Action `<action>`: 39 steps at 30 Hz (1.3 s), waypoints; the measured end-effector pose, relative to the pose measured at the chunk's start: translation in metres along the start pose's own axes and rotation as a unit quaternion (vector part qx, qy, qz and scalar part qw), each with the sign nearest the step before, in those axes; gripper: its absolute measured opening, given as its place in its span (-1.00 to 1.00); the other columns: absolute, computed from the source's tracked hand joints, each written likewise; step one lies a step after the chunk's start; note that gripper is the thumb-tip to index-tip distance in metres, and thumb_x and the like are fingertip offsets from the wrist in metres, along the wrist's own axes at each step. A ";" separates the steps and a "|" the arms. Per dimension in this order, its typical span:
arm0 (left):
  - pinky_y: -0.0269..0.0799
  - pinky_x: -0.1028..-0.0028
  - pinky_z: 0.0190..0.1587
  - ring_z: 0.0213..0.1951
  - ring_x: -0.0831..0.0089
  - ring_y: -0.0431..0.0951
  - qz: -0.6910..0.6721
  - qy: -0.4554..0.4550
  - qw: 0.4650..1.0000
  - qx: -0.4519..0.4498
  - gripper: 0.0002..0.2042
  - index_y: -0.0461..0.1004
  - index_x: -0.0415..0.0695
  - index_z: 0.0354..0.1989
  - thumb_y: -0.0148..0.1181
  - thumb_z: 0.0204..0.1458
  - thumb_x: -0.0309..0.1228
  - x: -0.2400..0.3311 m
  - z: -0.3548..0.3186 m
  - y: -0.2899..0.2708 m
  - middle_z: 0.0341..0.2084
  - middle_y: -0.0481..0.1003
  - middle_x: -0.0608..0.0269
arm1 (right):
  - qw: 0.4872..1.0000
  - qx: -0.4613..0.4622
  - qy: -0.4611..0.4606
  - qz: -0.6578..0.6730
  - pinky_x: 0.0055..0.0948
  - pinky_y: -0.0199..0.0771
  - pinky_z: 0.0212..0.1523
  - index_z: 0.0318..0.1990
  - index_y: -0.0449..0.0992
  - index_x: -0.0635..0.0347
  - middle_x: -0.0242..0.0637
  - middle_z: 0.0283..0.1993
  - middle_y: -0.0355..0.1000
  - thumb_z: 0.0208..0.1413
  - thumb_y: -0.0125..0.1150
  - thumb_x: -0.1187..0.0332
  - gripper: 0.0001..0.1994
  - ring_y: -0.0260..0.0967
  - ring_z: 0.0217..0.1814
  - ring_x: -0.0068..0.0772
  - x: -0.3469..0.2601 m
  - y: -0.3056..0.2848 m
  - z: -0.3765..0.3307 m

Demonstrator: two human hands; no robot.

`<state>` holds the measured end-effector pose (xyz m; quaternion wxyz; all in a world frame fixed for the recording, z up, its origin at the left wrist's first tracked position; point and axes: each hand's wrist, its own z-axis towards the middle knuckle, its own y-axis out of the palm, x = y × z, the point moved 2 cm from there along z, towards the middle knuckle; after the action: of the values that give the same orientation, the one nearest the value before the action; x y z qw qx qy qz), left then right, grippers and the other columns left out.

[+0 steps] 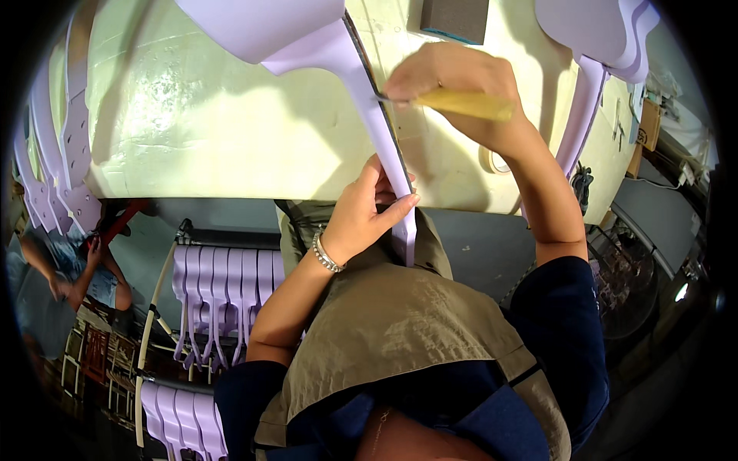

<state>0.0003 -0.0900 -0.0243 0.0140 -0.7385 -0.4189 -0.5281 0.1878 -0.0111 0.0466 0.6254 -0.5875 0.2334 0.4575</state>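
A lavender panel [369, 100] with a broad far end and a narrow, handle-like near end slants across the table toward me. A dark strip runs along its right edge. My left hand [365, 203] is closed around the narrow end, thumb on top, near the table's front edge. In my right hand [461, 81] is a yellow-handled tool [465, 104] with a thin tip. That tip meets the panel's dark edge about halfway along. Motion blurs the tool and fingertips, so its exact kind does not show.
A grey-brown block [455, 19] and a tape roll [494, 160] rest on the cream table [200, 138]. More lavender panels stand at right [588, 107] and left [77, 154]. Racks hold several lavender pieces [223, 292] below. Another person [96, 269] sits at the far left.
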 end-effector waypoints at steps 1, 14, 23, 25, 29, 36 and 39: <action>0.45 0.41 -0.04 -0.12 0.34 0.55 -0.005 0.001 1.000 0.003 -0.31 -0.10 -0.23 0.31 0.16 0.06 -0.52 -0.002 0.000 0.000 -0.16 0.45 0.09 | 1.000 -0.001 -0.003 -0.016 -0.46 0.49 -0.26 -0.39 0.51 0.27 -0.25 -0.36 0.50 -0.16 0.25 0.60 -0.88 0.48 -0.29 -0.27 -0.001 0.000 0.004; 0.51 0.44 -0.16 -0.23 0.41 0.56 0.006 0.025 0.999 0.032 -0.32 0.03 -0.26 0.22 0.28 -0.04 -0.45 -0.009 -0.001 0.001 -0.23 0.49 0.10 | 1.000 -0.016 0.001 0.004 -0.41 0.49 -0.33 -0.41 0.49 0.26 -0.22 -0.38 0.49 -0.12 0.21 0.50 -0.92 0.48 -0.32 -0.23 -0.006 0.008 -0.032; 0.53 0.43 -0.20 -0.29 0.35 0.59 0.115 0.074 0.988 0.071 -0.14 -0.09 -0.22 0.29 0.35 -0.16 -0.42 -0.013 -0.002 0.007 -0.24 0.49 0.13 | 0.999 -0.027 0.011 0.024 -0.37 0.48 -0.30 -0.42 0.48 0.26 -0.22 -0.38 0.49 -0.18 0.23 0.50 -0.88 0.47 -0.30 -0.16 -0.010 0.016 -0.070; 0.54 0.42 -0.21 -0.28 0.35 0.60 0.111 0.064 0.990 0.066 -0.14 -0.10 -0.23 0.28 0.35 -0.17 -0.42 -0.012 -0.001 0.006 -0.23 0.50 0.13 | 1.000 0.000 0.018 -0.005 -0.41 0.48 -0.29 -0.41 0.49 0.27 -0.22 -0.38 0.49 -0.21 0.25 0.54 -0.86 0.47 -0.30 -0.18 -0.009 0.016 -0.062; 0.54 0.42 -0.19 -0.29 0.35 0.60 0.109 0.072 0.989 0.065 -0.15 -0.09 -0.25 0.27 0.35 -0.16 -0.43 -0.011 -0.001 0.006 -0.23 0.50 0.12 | 0.999 0.040 0.019 -0.001 -0.43 0.47 -0.31 -0.37 0.51 0.27 -0.24 -0.37 0.49 -0.19 0.25 0.52 -0.84 0.47 -0.31 -0.20 -0.010 0.018 -0.042; 0.56 0.42 -0.18 -0.27 0.36 0.61 0.117 0.090 0.986 0.080 -0.14 -0.10 -0.25 0.27 0.35 -0.18 -0.44 -0.015 0.001 0.007 -0.25 0.51 0.13 | 0.999 -0.051 -0.001 0.003 -0.42 0.51 -0.37 -0.39 0.52 0.27 -0.20 -0.38 0.50 -0.11 0.21 0.47 -0.89 0.49 -0.33 -0.23 -0.020 0.024 -0.104; 0.56 0.42 -0.17 -0.27 0.36 0.61 0.122 0.084 0.986 0.082 -0.13 -0.12 -0.25 0.28 0.35 -0.18 -0.44 -0.013 0.000 0.009 -0.25 0.51 0.14 | 0.999 -0.020 0.017 0.028 -0.43 0.51 -0.37 -0.41 0.51 0.28 -0.20 -0.38 0.50 -0.13 0.22 0.49 -0.90 0.49 -0.33 -0.25 -0.020 0.024 -0.106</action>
<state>0.0045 -0.1037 -0.0306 0.1743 -0.7336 -0.3648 -0.5463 0.1836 -0.1206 0.0296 0.5963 -0.6010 0.2505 0.4696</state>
